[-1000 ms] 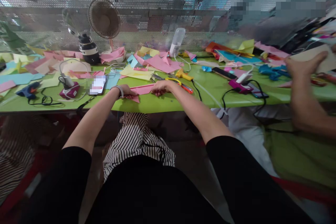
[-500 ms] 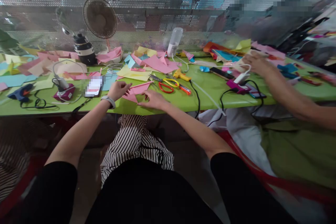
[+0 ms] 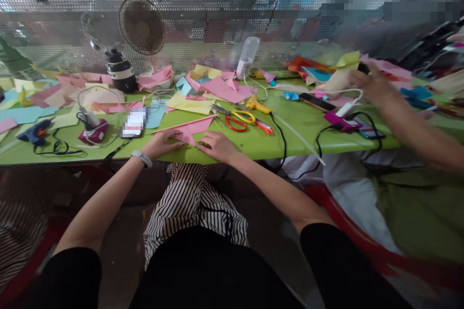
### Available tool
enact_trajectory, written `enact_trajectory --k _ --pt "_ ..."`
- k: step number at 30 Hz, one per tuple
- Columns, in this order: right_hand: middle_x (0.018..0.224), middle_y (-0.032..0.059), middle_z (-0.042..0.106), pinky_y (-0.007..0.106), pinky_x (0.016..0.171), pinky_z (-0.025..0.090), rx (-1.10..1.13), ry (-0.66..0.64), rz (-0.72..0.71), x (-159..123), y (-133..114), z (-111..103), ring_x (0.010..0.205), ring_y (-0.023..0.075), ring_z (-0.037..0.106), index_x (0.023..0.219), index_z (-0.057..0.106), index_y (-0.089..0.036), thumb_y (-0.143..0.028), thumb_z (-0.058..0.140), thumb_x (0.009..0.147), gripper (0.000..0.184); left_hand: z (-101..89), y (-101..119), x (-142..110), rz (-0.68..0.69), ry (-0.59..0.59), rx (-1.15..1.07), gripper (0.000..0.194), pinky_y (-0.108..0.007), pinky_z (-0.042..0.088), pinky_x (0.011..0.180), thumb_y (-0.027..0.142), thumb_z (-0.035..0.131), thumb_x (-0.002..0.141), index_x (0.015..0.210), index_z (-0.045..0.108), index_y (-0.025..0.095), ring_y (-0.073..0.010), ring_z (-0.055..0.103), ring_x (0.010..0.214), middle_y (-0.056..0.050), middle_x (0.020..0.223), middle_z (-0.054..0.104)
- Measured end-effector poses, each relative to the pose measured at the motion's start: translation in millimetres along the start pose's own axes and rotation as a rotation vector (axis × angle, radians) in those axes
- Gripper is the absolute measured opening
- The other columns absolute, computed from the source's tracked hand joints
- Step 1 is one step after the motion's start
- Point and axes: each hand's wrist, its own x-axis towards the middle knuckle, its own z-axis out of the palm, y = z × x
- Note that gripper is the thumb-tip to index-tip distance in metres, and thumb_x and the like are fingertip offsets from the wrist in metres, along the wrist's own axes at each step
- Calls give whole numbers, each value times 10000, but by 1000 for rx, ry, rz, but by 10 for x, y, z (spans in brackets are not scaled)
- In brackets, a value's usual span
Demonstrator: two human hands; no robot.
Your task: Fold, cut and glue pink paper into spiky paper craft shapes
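Note:
A folded sheet of pink paper [image 3: 197,127] lies on the green table in front of me, with a narrow folded strip along its far edge. My left hand [image 3: 162,143], wearing a light wristband, has its fingers and thumb closed on the paper's near left part. At the near right corner, my right hand [image 3: 218,147] pinches the paper with curled fingers. Just beyond on the right lie scissors with red and yellow handles [image 3: 237,126], an orange cutter [image 3: 264,126] and a yellow glue gun [image 3: 258,105].
Left of my hands are a phone [image 3: 134,123], a purple power block [image 3: 93,131] and a blue glue gun [image 3: 35,133]. A fan [image 3: 142,25], a black bottle [image 3: 121,71] and paper scraps stand behind. At right, a co-worker's arm [image 3: 406,113] reaches over the table.
Both hands have shifted from the paper's far folded strip to its near edge, opening briefly between. The co-worker's hand has moved left and inward across the table.

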Motion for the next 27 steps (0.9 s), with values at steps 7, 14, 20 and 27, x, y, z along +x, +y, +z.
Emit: enact_trajectory --k 7,14,20,27 --pt "1088 108 688 362 858 461 0 -26 69 86 177 -110 978 247 615 1150 698 -173 -415 710 864 375 68 -125 38 83 -12 109 416 -353 410 1105 442 583 875 1202 669 197 -223 578 1269 -99 1313 663" --pt "1070 117 716 360 875 442 -68 -129 -166 202 225 -53 999 243 616 1101 729 -172 -367 629 929 279 60 -54 45 99 -7 139 406 -372 444 1078 421 567 894 1196 673 172 -239 603 1235 -108 1296 672" --pt "971 143 734 358 821 425 -187 -83 -263 228 142 14 914 229 622 1004 741 -139 -271 450 1013 319 69 -39 40 100 2 174 360 -369 448 1079 382 577 897 1184 677 189 -228 611 1226 -91 1287 680" --pt "888 130 741 373 773 462 -209 89 -338 310 172 59 832 232 643 950 739 -119 -246 470 993 300 133 34 81 127 83 281 324 -379 462 1079 311 558 929 1205 683 195 -231 602 1244 -89 1316 665"
